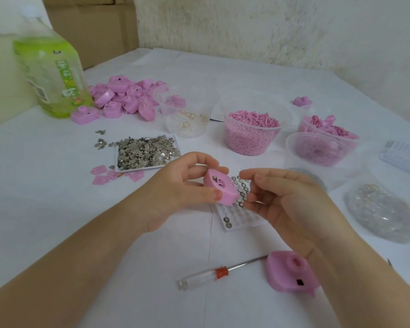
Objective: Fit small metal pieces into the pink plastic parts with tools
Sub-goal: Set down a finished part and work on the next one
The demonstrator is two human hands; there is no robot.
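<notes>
A left hand point(187, 185) is pinching a pink plastic part point(220, 189) between thumb and fingers above a white tray point(245, 216) of metal discs point(227, 220), as the right hand point(284, 200) is hovering beside it, fingers curled, any held piece indiscernible.

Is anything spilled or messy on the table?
Yes. A few small metal pieces lie loose on the white cloth, just left of their white tray and outside its rim.

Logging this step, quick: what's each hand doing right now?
Left hand: gripping a pink plastic part.
Right hand: fingers curled, cannot tell whether it holds anything.
</notes>
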